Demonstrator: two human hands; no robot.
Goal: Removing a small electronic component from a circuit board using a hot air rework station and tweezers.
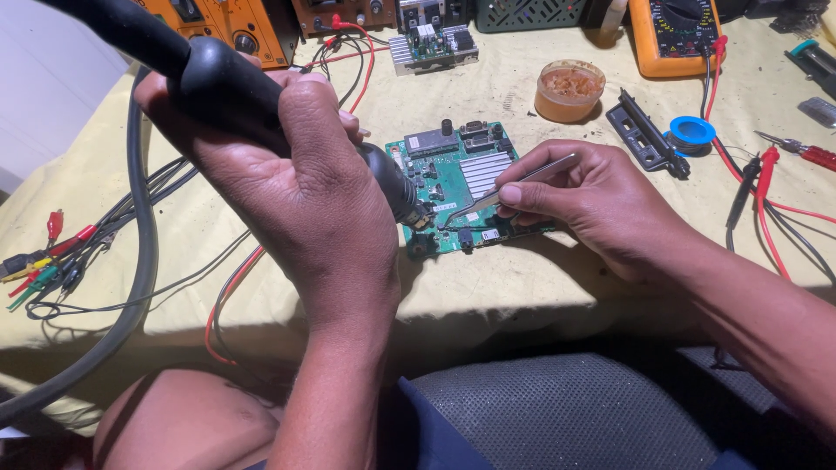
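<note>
Heat damage is the likely fault: the hot-air tool (261,96), clamped in the left hand (287,174), has its nozzle just above the green circuit board (453,187) on the worktop (540,287). The right hand (592,200) pinches tweezers (514,184) touching the board between both hands; a slip could shift parts.

Two bare hands work here: the left grip (287,174) closes around one black hot-air tool handle (235,83), the right grip (592,196) pinches one pair of thin steel tweezers (522,181). Between the grips lies one green printed circuit board (457,178). Beyond the right grip sit one round tub of amber flux paste (568,90), one blue solder spool (693,132) and one orange multimeter (675,35). Beyond the left grip stands one finned silver heatsink board (433,45).
</note>
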